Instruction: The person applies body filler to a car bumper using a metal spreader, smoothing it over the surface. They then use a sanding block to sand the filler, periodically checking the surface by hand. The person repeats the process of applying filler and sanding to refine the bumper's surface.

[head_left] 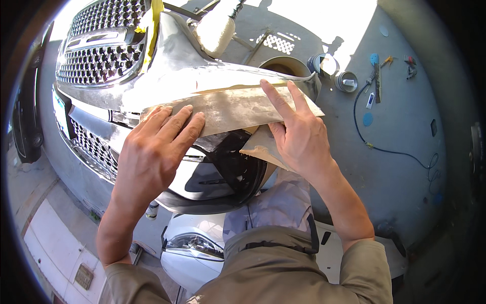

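**Student:** Which step is in hand?

**Tutor:** Judging by posture, a long, pale tan, paper-like strip (pixel 228 112) is being laid or steadied by fingertip against a mottled grey-and-white, curved car bumper (pixel 174 76). The strip lies between the two hands, crosswise before the bumper's corner; whether its whole length touches is hidden.

**Student:** How do the hands stand?

**Tutor:** The left hand (pixel 154 147) is open, its fingers extended and spread on the strip's left end. The right hand (pixel 304 137) rests its parted index and middle fingers near the other end. Below it hangs a tan, torn-edged sheet (pixel 267 144); whether the folded fingers grip this cannot be told.

**Student:** And the next move?

**Tutor:** It would seem to call for even pressure from both hands, the strip following the curve without buckling, and the torn-edged sheet kept from snagging beneath it.
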{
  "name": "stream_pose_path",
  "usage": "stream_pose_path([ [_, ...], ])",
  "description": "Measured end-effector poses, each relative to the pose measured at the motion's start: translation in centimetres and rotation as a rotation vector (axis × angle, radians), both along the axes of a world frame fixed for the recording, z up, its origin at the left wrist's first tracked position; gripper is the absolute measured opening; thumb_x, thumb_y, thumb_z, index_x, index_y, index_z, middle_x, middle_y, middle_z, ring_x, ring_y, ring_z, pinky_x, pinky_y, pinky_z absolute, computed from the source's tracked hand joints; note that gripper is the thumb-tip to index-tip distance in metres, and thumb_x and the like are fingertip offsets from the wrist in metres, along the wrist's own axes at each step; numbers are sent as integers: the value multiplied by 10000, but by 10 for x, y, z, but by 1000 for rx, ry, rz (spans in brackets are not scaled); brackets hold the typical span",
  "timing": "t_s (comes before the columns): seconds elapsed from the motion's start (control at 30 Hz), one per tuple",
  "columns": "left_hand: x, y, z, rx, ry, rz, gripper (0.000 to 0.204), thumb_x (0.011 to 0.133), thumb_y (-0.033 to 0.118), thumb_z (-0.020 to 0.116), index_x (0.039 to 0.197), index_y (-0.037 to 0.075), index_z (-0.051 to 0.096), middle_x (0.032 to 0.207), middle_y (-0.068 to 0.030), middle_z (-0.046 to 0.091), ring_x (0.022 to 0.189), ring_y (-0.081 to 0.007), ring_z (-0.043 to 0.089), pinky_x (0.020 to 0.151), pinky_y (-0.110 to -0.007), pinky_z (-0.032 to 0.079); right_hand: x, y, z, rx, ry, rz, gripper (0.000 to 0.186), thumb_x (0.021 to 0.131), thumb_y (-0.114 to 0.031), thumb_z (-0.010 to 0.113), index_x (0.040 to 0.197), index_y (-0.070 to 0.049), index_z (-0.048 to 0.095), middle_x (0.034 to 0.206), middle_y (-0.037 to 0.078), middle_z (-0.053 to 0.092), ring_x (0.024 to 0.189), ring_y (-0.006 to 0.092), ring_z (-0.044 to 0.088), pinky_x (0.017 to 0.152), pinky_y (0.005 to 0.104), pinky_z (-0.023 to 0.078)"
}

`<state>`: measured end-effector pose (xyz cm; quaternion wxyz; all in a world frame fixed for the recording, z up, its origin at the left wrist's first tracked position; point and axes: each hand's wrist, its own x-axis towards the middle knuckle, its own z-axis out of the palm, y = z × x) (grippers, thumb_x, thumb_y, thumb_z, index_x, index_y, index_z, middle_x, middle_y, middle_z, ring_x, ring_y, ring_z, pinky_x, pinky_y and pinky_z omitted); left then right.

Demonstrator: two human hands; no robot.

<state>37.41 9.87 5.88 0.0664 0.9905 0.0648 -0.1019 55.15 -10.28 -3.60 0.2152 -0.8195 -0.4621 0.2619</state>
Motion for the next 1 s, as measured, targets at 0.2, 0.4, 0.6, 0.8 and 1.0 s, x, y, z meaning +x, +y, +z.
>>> stream_pose_path([
  [0.2, 8, 21, -13, -37, 104, 202, 484, 910, -47, 532, 1344, 52, 723, 1270, -156, 702, 1269, -317, 622, 1111, -504, 503, 6, 17, -26, 10, 27, -57, 423, 1005, -162, 694, 1412, -275, 705, 1425, 259, 625, 1092, 427, 732, 966, 478, 594],
  [0.4, 14, 23, -29, -96, 67, 275, 563, 882, -101, 491, 1385, 44, 698, 1375, -166, 673, 1222, -327, 600, 1101, -444, 476, 12, 28, -38, 15, 13, -5, 427, 1011, -235, 689, 1435, -290, 674, 1444, 297, 595, 986, 408, 773, 875, 473, 629],
  [0.6, 5, 13, -27, -6, 101, 318, 599, 867, -132, 525, 1402, 71, 701, 1364, -147, 691, 1238, -319, 601, 1115, -451, 454, 10, 32, -46, 80, 18, 21, 410, 1000, -227, 702, 1402, -302, 682, 1432, 271, 594, 930, 399, 778, 822, 467, 636],
  [0.8, 1, 13, -29, 57, 85, 300, 559, 878, -94, 560, 1373, 104, 730, 1325, -109, 724, 1185, -285, 621, 1096, -424, 451, 2, 36, -47, 9, -21, 59, 448, 985, -231, 721, 1415, -341, 661, 1417, 251, 602, 858, 392, 781, 762, 456, 640],
  [1.0, 3, -2, -16, -9, 195, 318, 519, 907, -74, 573, 1369, 103, 730, 1328, -109, 727, 1167, -282, 626, 1077, -426, 468, 3, 21, -33, -58, 38, 81, 416, 982, -233, 726, 1386, -327, 692, 1394, 245, 626, 902, 392, 778, 797, 464, 637],
])
